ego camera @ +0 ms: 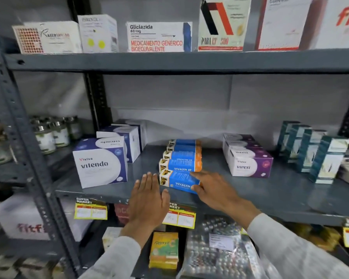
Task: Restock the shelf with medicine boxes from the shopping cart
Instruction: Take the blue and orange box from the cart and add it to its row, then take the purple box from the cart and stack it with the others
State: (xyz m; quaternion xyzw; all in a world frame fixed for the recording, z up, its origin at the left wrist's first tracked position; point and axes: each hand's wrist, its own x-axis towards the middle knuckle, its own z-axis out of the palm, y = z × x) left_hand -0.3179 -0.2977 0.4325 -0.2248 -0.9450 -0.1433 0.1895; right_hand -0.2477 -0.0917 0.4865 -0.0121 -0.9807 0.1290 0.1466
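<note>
A row of several blue and orange Vivalyn boxes [183,158] lies on the grey middle shelf [250,196]. The front Vivalyn box [180,181] sits slightly askew near the shelf's front edge. My right hand [214,188] grips its right end, thumb in front and fingers over the top. My left hand [149,200] is flat with fingers apart, its fingertips just left of that box's left end, holding nothing. The shopping cart is out of view.
White and blue Vitendo boxes [101,164] stand left of the row, purple Viresi boxes [248,158] to the right, and tall teal boxes [310,150] farther right. The upper shelf [169,61] carries several medicine boxes. Yellow price tags [91,210] hang on the front edge.
</note>
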